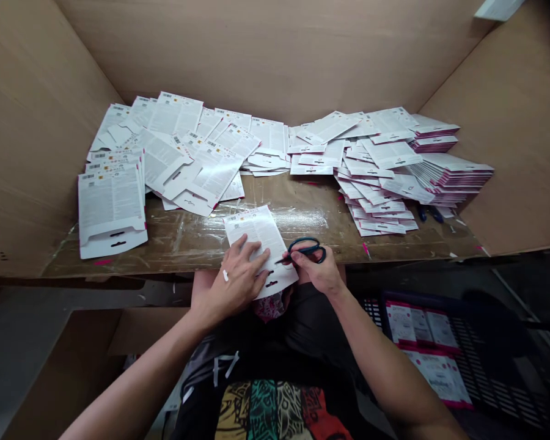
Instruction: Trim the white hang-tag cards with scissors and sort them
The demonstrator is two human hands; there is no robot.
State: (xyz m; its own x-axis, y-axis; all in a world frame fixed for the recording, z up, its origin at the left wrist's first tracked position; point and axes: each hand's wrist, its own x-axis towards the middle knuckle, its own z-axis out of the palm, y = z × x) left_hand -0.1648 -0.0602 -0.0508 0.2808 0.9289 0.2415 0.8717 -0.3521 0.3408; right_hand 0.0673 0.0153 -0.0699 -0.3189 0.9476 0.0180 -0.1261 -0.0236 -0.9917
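1. My left hand [241,275] presses flat, fingers spread, on the white packet [259,235] at the table's [187,229] near edge
2. My right hand [318,269] grips the scissors [305,249], tips over that packet

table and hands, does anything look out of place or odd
A white paper scrap clings to the back of the left hand, and thin white strips lie on the dark clothes. The left heap of packets on the table sprawls at mixed angles, unlike the neater stack at far right. No spill shows.
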